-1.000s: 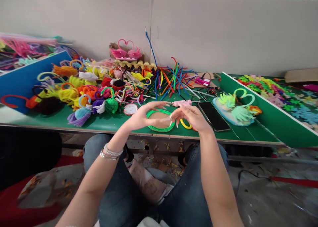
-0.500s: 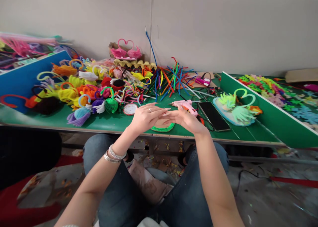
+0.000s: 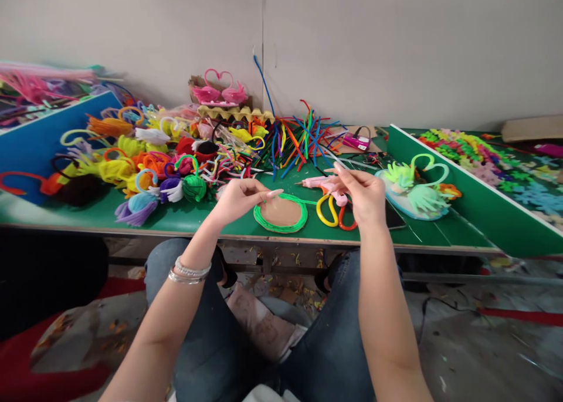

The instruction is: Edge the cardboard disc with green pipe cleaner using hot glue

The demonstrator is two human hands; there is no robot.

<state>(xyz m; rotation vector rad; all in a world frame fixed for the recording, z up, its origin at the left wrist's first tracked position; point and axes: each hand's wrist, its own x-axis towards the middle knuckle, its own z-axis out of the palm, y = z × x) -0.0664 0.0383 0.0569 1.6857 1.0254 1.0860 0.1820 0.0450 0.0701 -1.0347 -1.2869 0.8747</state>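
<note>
My left hand point(image 3: 243, 201) is closed in a pinch over the left rim of a cardboard oval point(image 3: 281, 212); anything in the fingertips is too small to make out. Bright green pipe cleaner point(image 3: 301, 219) rings the oval, with one straight end stretching right. My right hand point(image 3: 363, 195) is raised to the right, thumb and fingers pressed together, their contents unclear. Beneath its fingertips lies a pink hot glue gun point(image 3: 317, 182), and below that are scissors point(image 3: 326, 212) with yellow and orange handles. A dark phone point(image 3: 395, 219) is mostly hidden behind my right hand.
Fluffy swan figures point(image 3: 127, 170) crowd the left, beside a blue divider point(image 3: 26, 164). Loose pipe cleaners point(image 3: 303, 141) pile up at the back. Right, a swan pair sits on a pale blue base point(image 3: 398, 205) before a green divider point(image 3: 477, 199). The table's front edge point(image 3: 440, 249) is close.
My hands were together over the oval and have parted, the left moving left and the right moving right. The green-ringed oval and the scissors' handles have come into fuller view.
</note>
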